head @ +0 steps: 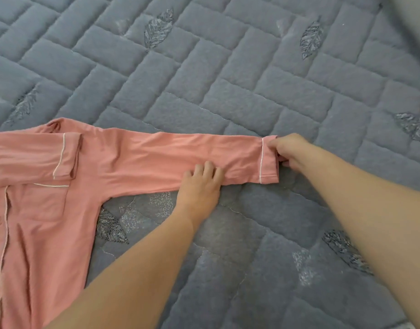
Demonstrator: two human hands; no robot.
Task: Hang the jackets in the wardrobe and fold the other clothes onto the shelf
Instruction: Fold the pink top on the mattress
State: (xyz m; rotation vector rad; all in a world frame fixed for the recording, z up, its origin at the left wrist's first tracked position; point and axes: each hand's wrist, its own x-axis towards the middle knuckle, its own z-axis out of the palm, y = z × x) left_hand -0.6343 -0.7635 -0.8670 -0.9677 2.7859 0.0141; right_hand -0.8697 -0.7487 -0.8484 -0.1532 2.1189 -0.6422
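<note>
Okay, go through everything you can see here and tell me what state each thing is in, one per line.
Pink pyjama shirt: lying flat on the quilt, front up, partly out of view at the left.
Sleeve: stretched straight out to the right.
Cuff: pinched by the right hand.
Left hand: fingers flat, pressing the sleeve.
Right hand: curled, gripping the cuff.
Grey quilt: spread flat.

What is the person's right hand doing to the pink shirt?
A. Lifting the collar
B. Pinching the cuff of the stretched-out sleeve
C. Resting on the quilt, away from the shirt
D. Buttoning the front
B: the right hand pinches the cuff at the sleeve's end.
</note>
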